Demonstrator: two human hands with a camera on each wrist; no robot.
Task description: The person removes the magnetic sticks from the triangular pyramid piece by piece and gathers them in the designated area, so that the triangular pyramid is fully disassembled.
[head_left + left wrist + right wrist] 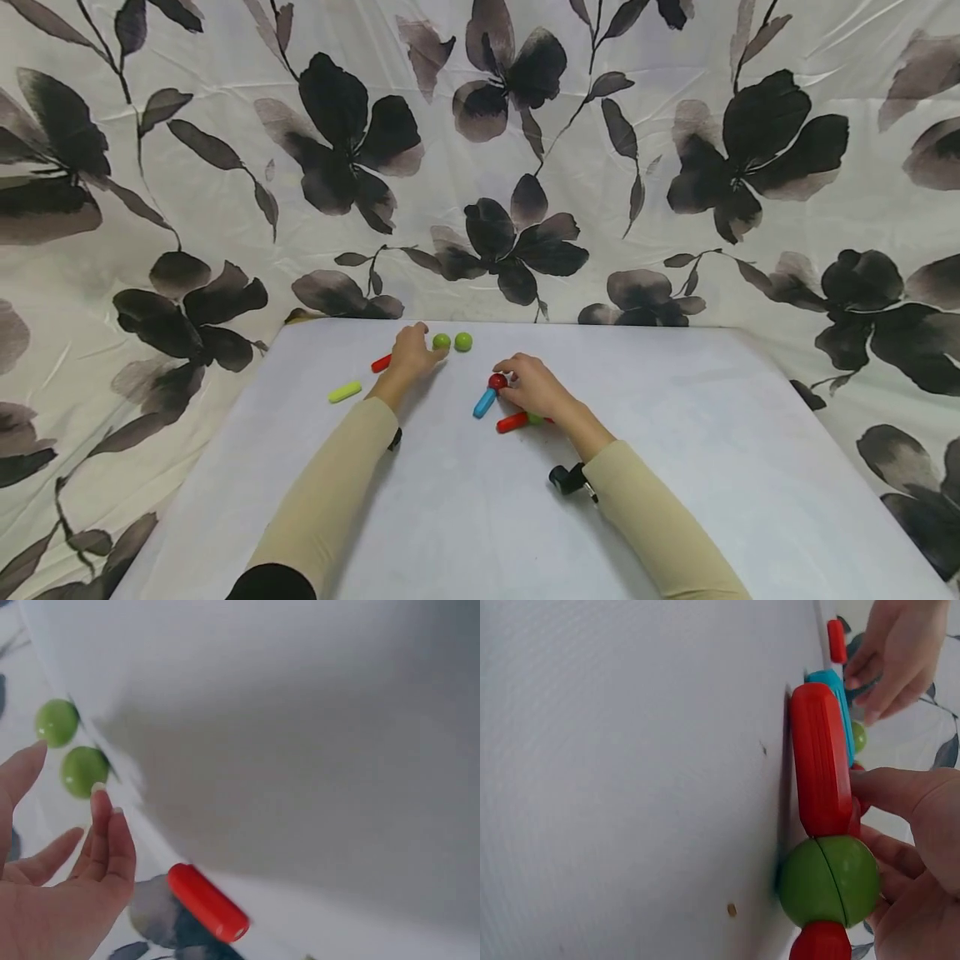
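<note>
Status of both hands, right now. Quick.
Left hand: open, fingers relaxed beside the green balls, not gripping them.
Right hand: closed, holding the red ball at the end of the blue stick.

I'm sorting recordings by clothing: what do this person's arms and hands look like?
The left sleeve and right sleeve are long, plain beige and end near the wrists. A black area covers the left sleeve's near end. A black device with a rounded end sits at the right wrist, and a small black piece shows at the left. The left hand and right hand are bare.
</note>
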